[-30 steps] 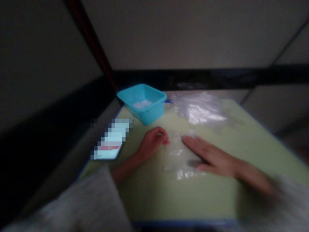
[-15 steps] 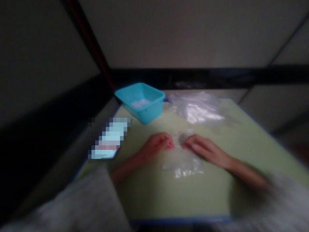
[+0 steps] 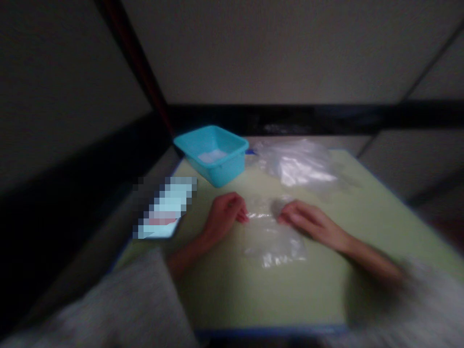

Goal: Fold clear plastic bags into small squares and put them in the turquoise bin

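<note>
A clear plastic bag (image 3: 273, 241) lies flat on the pale green table between my hands, with shiny creases across its upper part and along its near edge. At its upper left edge is my left hand (image 3: 226, 215), fingers curled and pressed together in a pinch. My right hand (image 3: 302, 217) is closed at the bag's upper right side, its thumb and fingertips together on the plastic. The image is soft, so the exact contact of the fingertips is hard to make out.
A turquoise plastic basket (image 3: 226, 171) with something whitish inside stands at the back left. Behind my right hand lies a heap of clear plastic bags (image 3: 304, 164). A phone with a lit, pixelated screen (image 3: 168, 208) lies at the left. The table (image 3: 268, 299) has a blue edge.
My left hand has moved left, away from the middle of the bag to its left edge, uncovering a shiny crease. The right hand has shifted only slightly to the right.
</note>
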`<state>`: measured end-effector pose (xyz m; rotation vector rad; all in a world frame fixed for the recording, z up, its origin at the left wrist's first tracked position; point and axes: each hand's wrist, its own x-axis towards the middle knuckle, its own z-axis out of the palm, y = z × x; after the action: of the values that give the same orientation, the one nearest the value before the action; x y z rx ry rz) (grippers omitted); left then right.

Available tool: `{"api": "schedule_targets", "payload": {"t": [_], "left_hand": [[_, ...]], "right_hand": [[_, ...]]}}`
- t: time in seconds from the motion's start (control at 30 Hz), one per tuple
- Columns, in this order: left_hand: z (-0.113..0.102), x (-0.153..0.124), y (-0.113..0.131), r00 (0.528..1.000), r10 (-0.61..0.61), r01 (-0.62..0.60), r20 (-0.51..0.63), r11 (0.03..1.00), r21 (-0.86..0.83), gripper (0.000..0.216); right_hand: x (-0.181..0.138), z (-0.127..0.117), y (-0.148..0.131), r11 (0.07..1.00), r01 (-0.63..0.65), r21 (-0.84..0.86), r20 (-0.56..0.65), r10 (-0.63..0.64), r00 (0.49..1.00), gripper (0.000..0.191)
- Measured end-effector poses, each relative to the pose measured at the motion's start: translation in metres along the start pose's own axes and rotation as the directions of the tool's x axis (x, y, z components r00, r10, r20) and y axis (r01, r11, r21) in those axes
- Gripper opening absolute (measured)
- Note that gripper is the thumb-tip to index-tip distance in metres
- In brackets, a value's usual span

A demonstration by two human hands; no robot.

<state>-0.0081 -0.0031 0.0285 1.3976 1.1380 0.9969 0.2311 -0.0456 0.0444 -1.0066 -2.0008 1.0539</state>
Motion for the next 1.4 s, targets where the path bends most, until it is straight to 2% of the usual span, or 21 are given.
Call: {"api": "schedule_targets", "payload": {"t": [0.1, 0.2, 0.33, 0.47, 0.83, 1.0, 1.2, 1.4], "left_hand": [[0.001, -0.001, 0.002, 1.0, 0.025, -0.026, -0.01, 0.999, -0.046, 0.024], [0.003, -0.002, 0.002, 0.999, 0.029, -0.028, 0.043, 0.999, -0.04, 0.024], [0.004, -0.003, -0.003, 0.994, 0.018, -0.017, 0.104, 1.0, -0.007, 0.025], [0.004, -0.002, -0.006, 0.992, -0.006, 0.006, 0.125, 1.0, 0.0, 0.024], [0.004, 0.0, -0.004, 0.989, -0.025, 0.019, 0.147, 0.999, 0.043, 0.021], [0.005, 0.0, -0.004, 0.989, -0.045, 0.042, 0.139, 0.999, 0.025, 0.019], [0.005, 0.0, -0.003, 0.989, -0.054, 0.051, 0.136, 0.998, 0.021, 0.017], [0.004, -0.001, -0.002, 0.988, -0.058, 0.055, 0.141, 0.998, 0.02, 0.017]], "right_hand": [[-0.002, -0.007, -0.009, 0.989, 0.121, -0.09, 0.026, -0.119, 0.993, 0.023], [-0.006, -0.016, -0.024, 0.957, 0.237, -0.168, 0.181, -0.207, 0.961, 0.022], [-0.012, -0.022, -0.037, 0.926, 0.27, -0.263, 0.397, -0.152, 0.905, 0.022], [-0.015, -0.021, -0.038, 0.892, 0.286, -0.351, 0.496, -0.083, 0.865, 0.019], [-0.019, -0.022, -0.039, 0.863, 0.266, -0.43, 0.525, -0.001, 0.851, 0.018], [-0.023, -0.017, -0.033, 0.777, 0.326, -0.539, 0.523, 0.005, 0.852, 0.021], [-0.028, -0.01, -0.024, 0.661, 0.417, -0.624, 0.511, -0.059, 0.858, 0.02], [-0.029, -0.009, -0.025, 0.623, 0.435, -0.65, 0.498, -0.083, 0.863, 0.018]]}}
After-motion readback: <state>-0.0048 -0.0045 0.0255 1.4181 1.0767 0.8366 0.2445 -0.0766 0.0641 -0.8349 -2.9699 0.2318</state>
